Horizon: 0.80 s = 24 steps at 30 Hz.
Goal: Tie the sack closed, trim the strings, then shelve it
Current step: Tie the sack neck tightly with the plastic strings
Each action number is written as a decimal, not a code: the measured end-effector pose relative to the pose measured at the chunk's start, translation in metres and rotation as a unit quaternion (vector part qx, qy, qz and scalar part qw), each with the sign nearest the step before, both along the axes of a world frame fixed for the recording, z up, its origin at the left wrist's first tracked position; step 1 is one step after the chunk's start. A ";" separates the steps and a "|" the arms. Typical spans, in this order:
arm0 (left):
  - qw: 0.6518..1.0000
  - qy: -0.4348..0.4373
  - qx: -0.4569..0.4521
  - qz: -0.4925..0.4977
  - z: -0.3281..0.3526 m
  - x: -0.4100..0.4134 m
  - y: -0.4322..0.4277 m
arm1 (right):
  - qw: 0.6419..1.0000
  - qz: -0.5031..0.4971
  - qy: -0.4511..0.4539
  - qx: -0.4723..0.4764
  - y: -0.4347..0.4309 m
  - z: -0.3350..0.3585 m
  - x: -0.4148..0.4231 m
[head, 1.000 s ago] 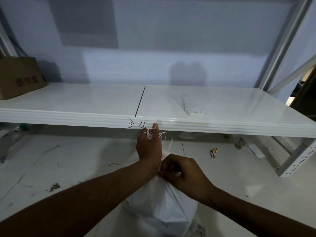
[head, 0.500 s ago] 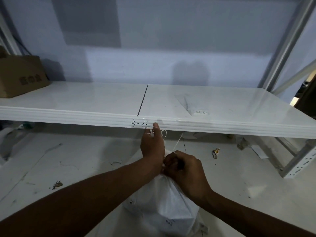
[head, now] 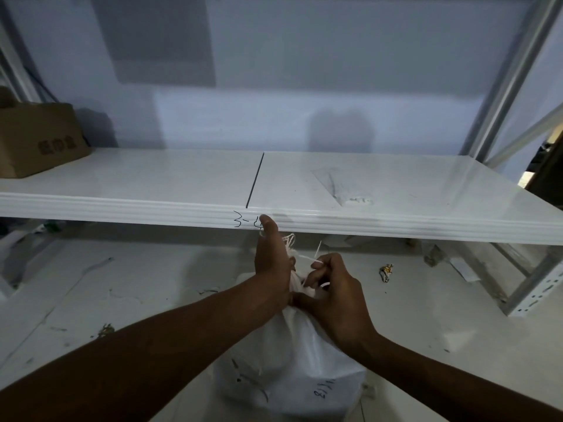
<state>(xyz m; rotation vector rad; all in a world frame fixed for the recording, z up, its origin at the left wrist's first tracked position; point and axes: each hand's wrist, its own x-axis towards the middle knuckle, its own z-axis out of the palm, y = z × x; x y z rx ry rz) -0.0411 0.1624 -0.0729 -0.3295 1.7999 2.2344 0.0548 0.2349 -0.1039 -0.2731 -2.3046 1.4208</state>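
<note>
A white woven sack (head: 292, 360) stands on the floor below the shelf, with dark handwriting low on its side. My left hand (head: 272, 263) grips its gathered neck, thumb pointing up toward the shelf edge. Thin white strings (head: 304, 256) stick out above the neck. My right hand (head: 333, 295) pinches the strings right beside the neck, fingers curled. The knot itself is hidden between my hands. A white metal shelf (head: 396, 190) runs across the view just above my hands, marked "3-4" on its front edge.
A brown cardboard box (head: 36, 138) sits on the shelf's far left end. Grey shelf uprights (head: 505, 86) rise at the right, with a perforated leg (head: 539, 287) on the floor. Small scraps (head: 386, 271) litter the white floor.
My right hand has shifted slightly up and opened its grip from a fist on the neck to a pinch on the strings. The left hand keeps its hold on the neck.
</note>
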 end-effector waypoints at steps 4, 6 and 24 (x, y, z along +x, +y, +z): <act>0.992 -0.054 0.107 -0.042 0.011 0.008 -0.003 | 1.000 -0.013 0.014 0.008 0.000 -0.004 0.000; 0.988 -0.058 0.127 -0.060 0.012 0.010 -0.003 | 1.000 -0.013 0.013 0.010 0.000 -0.003 0.000; 0.981 -0.086 0.152 -0.083 0.019 0.017 -0.006 | 0.999 -0.018 0.010 -0.033 0.009 -0.009 -0.004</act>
